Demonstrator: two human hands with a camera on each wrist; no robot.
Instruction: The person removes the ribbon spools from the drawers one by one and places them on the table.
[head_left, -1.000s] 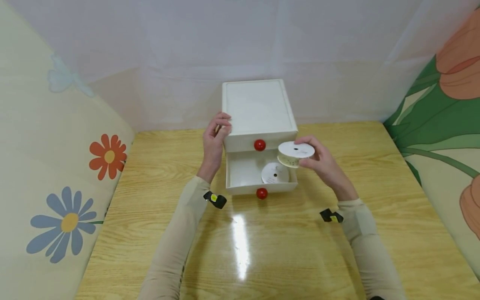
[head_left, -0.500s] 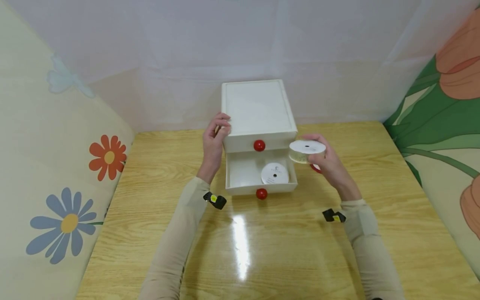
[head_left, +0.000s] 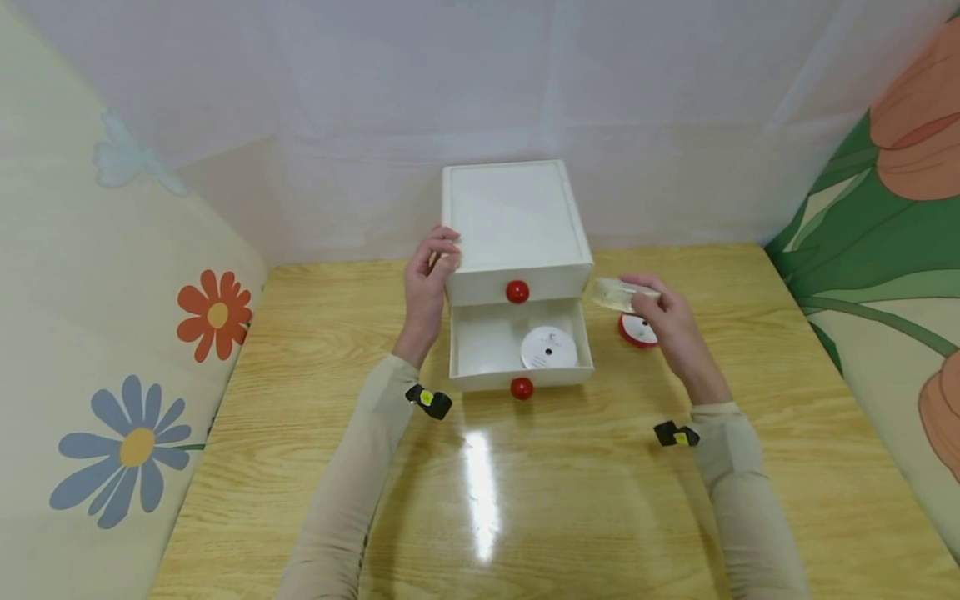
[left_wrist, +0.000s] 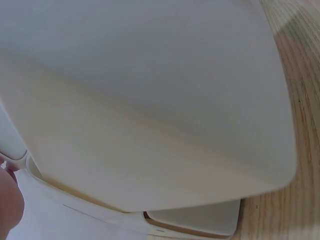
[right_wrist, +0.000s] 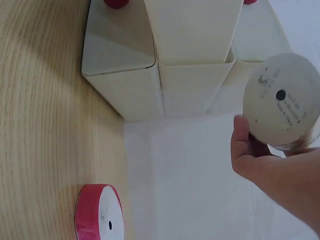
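Observation:
My right hand point(head_left: 670, 321) pinches a spool of pale ribbon point(head_left: 617, 293) above the table, right of a white drawer unit point(head_left: 517, 217). In the right wrist view, a printed white disc of this ribbon spool point(right_wrist: 281, 97) faces the camera, thumb at its edge. My left hand point(head_left: 426, 287) rests at the unit's left front corner, fingertips over the top edge. A pulled-out drawer point(head_left: 487, 342) holds another white-faced spool point(head_left: 549, 347) at its right side; its ribbon is hidden. A red ribbon spool point(head_left: 637, 331) lies on the table below my right hand.
Red knobs point(head_left: 517, 291) mark the drawer fronts. In the right wrist view, a closed drawer lies below the pulled-out one. A wooden table point(head_left: 360, 467) carries the unit, with a white cloth point(head_left: 360, 125) behind and flower-patterned panels at both sides.
My right hand has moved right, away from the drawer, and the pale ribbon spool in it has tilted. The red spool has come into view. My left hand stays put.

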